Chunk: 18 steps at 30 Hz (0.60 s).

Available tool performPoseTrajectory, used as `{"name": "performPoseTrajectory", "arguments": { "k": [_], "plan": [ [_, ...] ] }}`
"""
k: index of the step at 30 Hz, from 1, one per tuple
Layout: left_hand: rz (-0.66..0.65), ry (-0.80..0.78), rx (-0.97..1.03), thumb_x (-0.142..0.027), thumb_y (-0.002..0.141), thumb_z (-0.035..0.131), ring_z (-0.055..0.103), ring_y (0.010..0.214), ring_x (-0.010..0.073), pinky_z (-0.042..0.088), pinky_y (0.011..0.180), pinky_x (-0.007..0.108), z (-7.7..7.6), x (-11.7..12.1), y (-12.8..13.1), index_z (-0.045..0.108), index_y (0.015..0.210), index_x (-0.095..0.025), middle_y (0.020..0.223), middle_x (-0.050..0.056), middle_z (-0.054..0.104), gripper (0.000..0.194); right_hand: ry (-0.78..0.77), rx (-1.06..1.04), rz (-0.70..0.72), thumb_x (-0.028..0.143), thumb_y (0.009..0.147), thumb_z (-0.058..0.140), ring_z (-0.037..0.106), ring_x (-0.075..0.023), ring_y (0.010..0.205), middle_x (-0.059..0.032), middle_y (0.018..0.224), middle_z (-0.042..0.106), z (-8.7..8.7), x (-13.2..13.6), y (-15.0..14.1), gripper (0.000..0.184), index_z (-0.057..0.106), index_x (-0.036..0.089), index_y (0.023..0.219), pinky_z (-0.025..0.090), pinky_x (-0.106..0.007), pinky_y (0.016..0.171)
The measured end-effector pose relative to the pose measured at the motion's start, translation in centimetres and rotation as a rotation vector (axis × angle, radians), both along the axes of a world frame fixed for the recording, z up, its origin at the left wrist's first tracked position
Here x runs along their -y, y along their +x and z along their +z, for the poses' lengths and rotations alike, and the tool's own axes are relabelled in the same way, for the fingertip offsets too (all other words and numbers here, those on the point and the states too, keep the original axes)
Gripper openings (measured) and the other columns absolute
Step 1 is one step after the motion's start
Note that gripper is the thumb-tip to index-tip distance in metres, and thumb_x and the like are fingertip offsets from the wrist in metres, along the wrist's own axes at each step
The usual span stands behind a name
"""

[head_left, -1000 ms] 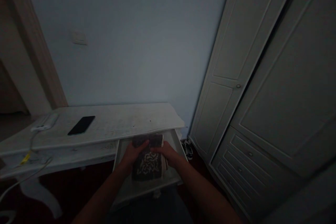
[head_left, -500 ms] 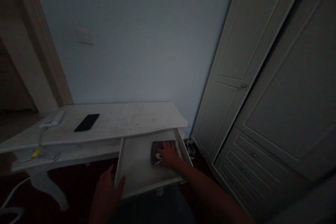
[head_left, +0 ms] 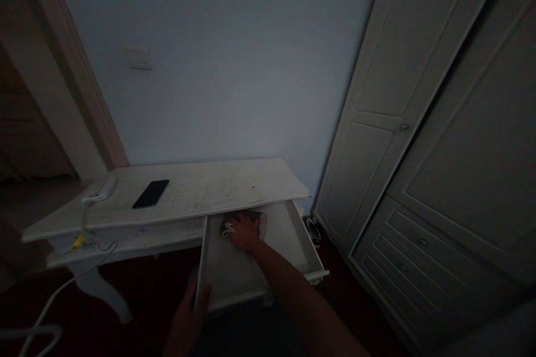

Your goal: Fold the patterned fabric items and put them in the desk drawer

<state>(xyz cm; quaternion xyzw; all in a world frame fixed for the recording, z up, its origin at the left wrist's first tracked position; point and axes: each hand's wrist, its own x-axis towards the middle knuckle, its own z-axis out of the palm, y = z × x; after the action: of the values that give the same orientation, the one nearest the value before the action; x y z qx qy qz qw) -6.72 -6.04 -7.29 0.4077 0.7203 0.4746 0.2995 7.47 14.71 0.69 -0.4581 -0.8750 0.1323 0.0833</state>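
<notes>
shifting folded cloth (head_left: 226, 222) from right to rear left inside the drawer (head_left: 288, 234), so tucking it farther back; covering it with right hand (head_left: 246, 234), leaving pinch impossible to tell; spreading left hand (head_left: 191, 309) at the drawer's left wall

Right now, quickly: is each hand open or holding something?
Left hand: at the side of the drawer; grip cannot be told.
Right hand: open, laid over the dark item.
</notes>
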Motion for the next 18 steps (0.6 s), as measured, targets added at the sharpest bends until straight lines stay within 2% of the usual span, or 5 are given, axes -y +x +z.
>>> {"name": "performPoseTrajectory", "arguments": {
  "k": [3,5,8,13,18],
  "plan": [
    [-0.016,0.017,-0.001,-0.078,0.072,0.069,0.068,0.132,0.0379,0.058,0.109,0.052,-1.0,1.3,-0.3,0.058,0.143,-0.027,0.141,0.009,0.072,0.088,0.026,0.011,0.141,0.049,0.101,0.058,0.052,-0.0363,0.142,-0.0138,0.154,0.056,0.0,0.5,-1.5,0.05,0.057,0.033,0.149,0.023,-0.078,0.119],
    [0.008,0.1,-0.031,-0.077,0.067,0.075,0.067,0.132,0.039,0.058,0.109,0.054,-1.4,2.2,-0.3,0.058,0.141,-0.028,0.146,0.01,0.068,0.091,0.026,0.035,0.234,0.049,0.098,0.064,0.054,-0.0377,0.14,-0.0131,0.154,0.056,0.1,0.8,-2.0,0.052,0.059,0.034,0.147,0.031,-0.079,0.115],
    [0.093,0.206,-0.111,-0.081,0.067,0.074,0.066,0.131,0.0408,0.054,0.112,0.059,-1.5,2.9,0.0,0.064,0.128,-0.025,0.138,0.012,0.069,0.083,0.032,0.072,0.347,0.047,0.093,0.073,0.056,-0.0406,0.138,-0.0122,0.153,0.058,0.3,1.3,-2.0,0.052,0.064,0.035,0.143,0.041,-0.079,0.109],
    [0.106,0.288,-0.245,-0.084,0.074,0.066,0.071,0.113,0.0377,0.06,0.101,0.058,-2.1,2.8,-0.2,0.071,0.111,-0.028,0.119,0.009,0.072,0.068,-0.018,0.27,0.569,0.05,0.09,0.075,0.063,-0.0435,0.132,-0.0123,0.145,0.068,0.8,3.3,-1.6,0.045,0.072,0.031,0.131,0.043,-0.077,0.108],
    [0.014,0.413,-0.615,-0.07,0.087,0.065,0.067,0.124,0.0373,0.056,0.106,0.058,-2.3,1.9,-1.0,0.067,0.127,-0.029,0.135,0.014,0.068,0.057,-0.173,0.376,0.575,0.049,0.091,0.069,0.077,-0.0367,0.11,-0.0084,0.121,0.081,0.7,5.8,-1.8,0.029,0.08,0.028,0.108,0.061,-0.056,0.092]
  ]
}}
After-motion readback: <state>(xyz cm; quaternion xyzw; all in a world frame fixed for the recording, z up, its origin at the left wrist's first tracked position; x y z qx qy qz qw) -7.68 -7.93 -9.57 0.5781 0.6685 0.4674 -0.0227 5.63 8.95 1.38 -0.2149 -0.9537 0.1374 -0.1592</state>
